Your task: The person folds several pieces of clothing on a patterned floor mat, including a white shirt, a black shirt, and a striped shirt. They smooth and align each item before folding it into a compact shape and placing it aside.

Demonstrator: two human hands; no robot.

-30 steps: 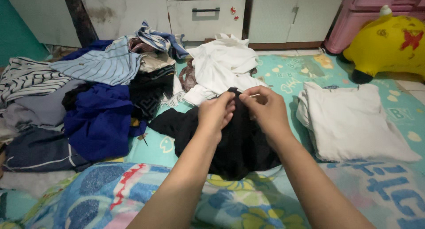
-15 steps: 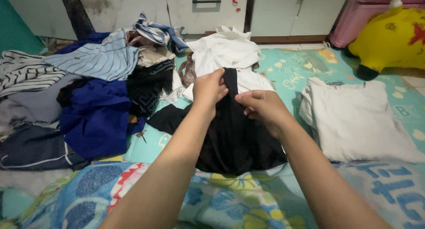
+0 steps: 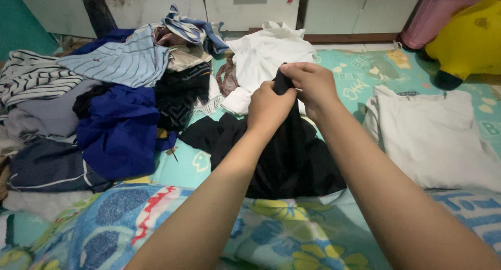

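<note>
Right now both hands meet over the middle of a printed play mat, each closed on the same black garment. The left hand is curled into a fist around a bunched fold of the dark cloth, knuckles up, while the right hand grips the upper end of that fold just beside it, fingers wrapped over the top, so the two hands touch or nearly touch. From their grip the black garment hangs down and spreads over the mat toward the near edge, where its lower hem lies against a flowered blue blanket that covers the near left corner. Just beyond the hands, toward the far edge, lies a crumpled white shirt. To the right, well apart from the black garment, a folded white garment lies flat on the mat. Left of the hands a loose heap of clothes spreads out: a deep blue garment nearest, a pale blue striped shirt behind it, and a black-and-white striped top at the far left. At the far right corner sits a yellow toy animal, beside a pink plastic bin.
</note>
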